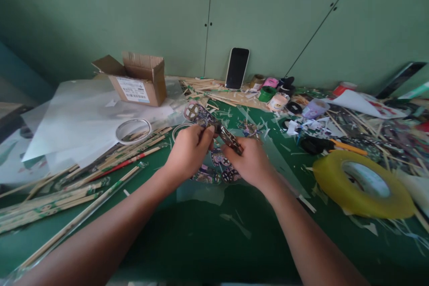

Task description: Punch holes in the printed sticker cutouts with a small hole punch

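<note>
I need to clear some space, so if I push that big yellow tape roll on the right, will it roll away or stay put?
The yellow tape roll lies flat on its side on the green table, so it would probably slide rather than roll. It looks thick and wide, likely fairly heavy for its size. The scraps around it may drag along.

My left hand [189,149] and right hand [250,161] meet over the middle of the tabletop [208,232], both on a small patterned strip [228,136] held between them. Under them lie round cut-outs [217,167]. To my left lies a bundle of sticks [67,192], and behind it a tape ring [133,130] on plastic sheets [73,120]. Farther back stands a cardboard box [139,79]. A phone [237,68] leans on the wall behind. A big tape roll [363,184] lies at my right.
</note>
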{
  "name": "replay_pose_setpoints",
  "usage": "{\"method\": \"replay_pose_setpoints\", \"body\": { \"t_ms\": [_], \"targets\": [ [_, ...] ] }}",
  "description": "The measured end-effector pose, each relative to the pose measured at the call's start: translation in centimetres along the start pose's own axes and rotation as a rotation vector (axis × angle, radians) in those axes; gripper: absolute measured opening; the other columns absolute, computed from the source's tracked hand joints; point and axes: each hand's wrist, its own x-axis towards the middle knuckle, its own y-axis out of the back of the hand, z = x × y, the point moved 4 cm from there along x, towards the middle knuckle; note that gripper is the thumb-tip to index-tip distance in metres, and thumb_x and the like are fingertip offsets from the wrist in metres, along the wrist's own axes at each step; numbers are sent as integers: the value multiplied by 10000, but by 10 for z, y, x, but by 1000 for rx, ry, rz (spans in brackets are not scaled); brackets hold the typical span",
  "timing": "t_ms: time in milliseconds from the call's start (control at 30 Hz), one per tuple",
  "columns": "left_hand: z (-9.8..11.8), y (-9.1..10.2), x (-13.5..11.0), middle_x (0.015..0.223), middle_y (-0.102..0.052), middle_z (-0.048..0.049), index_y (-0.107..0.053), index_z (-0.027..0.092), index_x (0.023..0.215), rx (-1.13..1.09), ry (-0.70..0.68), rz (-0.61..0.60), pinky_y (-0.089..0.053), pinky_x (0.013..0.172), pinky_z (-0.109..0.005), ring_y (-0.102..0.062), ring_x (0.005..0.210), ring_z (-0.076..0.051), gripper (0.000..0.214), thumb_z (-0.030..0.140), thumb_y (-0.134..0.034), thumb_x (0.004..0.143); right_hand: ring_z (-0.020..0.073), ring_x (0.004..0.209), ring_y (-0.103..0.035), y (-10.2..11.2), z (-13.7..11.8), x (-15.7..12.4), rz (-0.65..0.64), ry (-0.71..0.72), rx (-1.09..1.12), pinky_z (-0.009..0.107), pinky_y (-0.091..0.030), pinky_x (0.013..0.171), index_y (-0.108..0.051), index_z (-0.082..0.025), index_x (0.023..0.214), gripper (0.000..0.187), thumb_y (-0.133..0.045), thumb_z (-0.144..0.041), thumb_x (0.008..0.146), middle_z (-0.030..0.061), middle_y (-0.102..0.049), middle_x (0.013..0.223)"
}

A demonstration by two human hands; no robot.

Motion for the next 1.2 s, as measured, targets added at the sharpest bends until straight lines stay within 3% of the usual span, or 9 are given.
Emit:
{"method": "replay_pose_setpoints", "body": {
  "t_ms": [300, 600, 967, 1200],
  "targets": [
    [7, 5, 0, 493, -599, -36, -521, 187, 460, -7, 52, 28, -393, 578, -283, -576, 546, -161, 441, 291, -465, 884, 108, 417, -379, -10, 3, -5, -207, -122, 285, 281, -249, 438, -410, -238, 560, 382, -565, -388, 875, -52, -405, 466],
    [6, 6, -2, 441, -552, -16, -532, 184, 466, 42, -12, 122, -304, 463, -270, -426, 414, -102, 389, 257, -542, 848, 108, 391, -404, -6, 0, -5, -103, -100, 123, 279, -253, 400, -440, -240, 578, 332, -585, -369, 847, -52, -438, 455],
    [6, 3, -3, 479, -578, -24, -523, 188, 498, 21, -31, 97, -343, 498, -262, -484, 465, -120, 386, 282, -522, 873, 89, 370, -286, -4, 1, -3, -27, -44, 31, 278, -156, 386, -352, -247, 526, 360, -564, -335, 803, -72, -311, 429],
    [7, 2, -4, 480, -558, -8, -524, 184, 518, 81, -72, 74, -315, 507, -264, -428, 453, -101, 383, 313, -508, 878, 91, 402, -272, -9, 12, 5, -19, -54, -33, 283, -134, 419, -308, -242, 490, 399, -547, -329, 798, -69, -271, 427]
  ]
}}
